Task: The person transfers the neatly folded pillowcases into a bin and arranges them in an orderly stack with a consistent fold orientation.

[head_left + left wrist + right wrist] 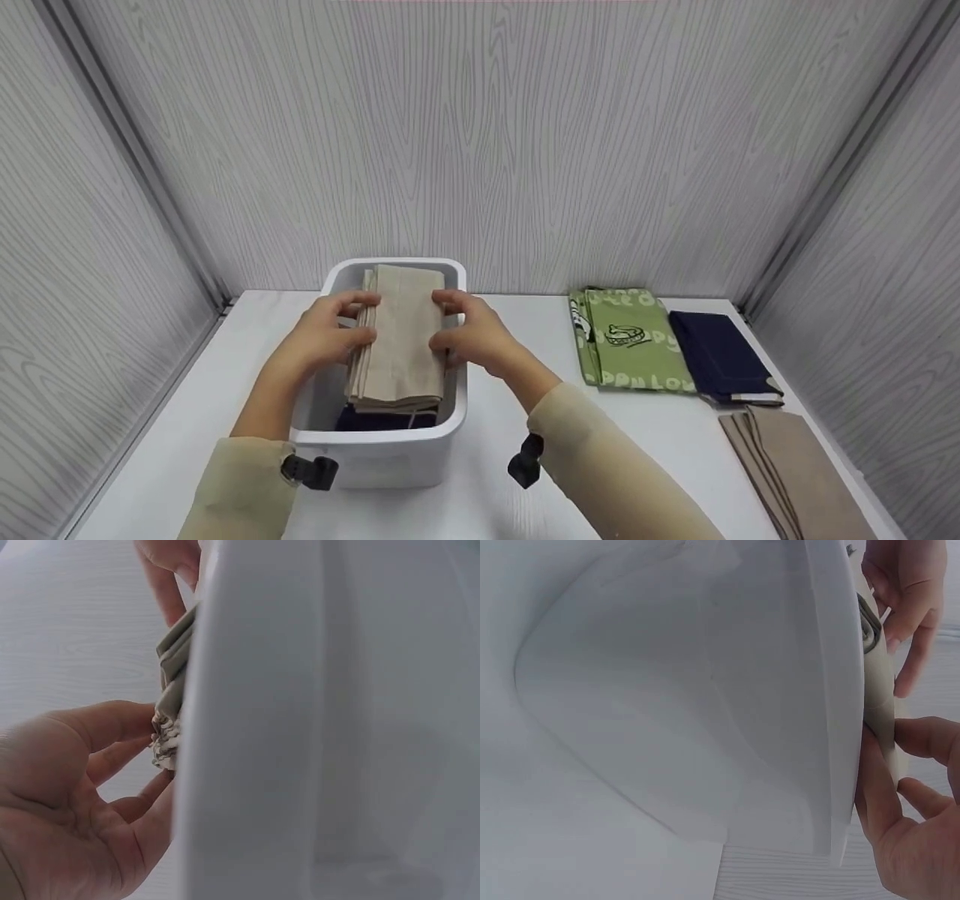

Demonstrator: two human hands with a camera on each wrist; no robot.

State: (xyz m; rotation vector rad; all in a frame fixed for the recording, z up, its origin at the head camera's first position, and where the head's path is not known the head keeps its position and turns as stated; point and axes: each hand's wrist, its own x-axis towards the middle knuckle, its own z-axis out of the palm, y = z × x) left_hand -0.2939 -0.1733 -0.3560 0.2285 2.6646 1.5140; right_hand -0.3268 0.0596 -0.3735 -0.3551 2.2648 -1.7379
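Observation:
A folded beige cloth, several layers thick, is held at the mouth of a white plastic bin. My left hand grips its left edge, where the stacked folds show; the left wrist view has the fingers around those folds. On the opposite edge my right hand grips the cloth, thumb and fingers bent about the side in the right wrist view. Beneath the cloth, dark navy fabric shows inside the bin. The bin's wall hides part of the cloth in both wrist views.
Right of the bin, a folded green printed cloth lies on the white table. Beside it are a folded navy cloth and, nearer, a folded tan cloth. Wood-grain panels stand at the back and both sides.

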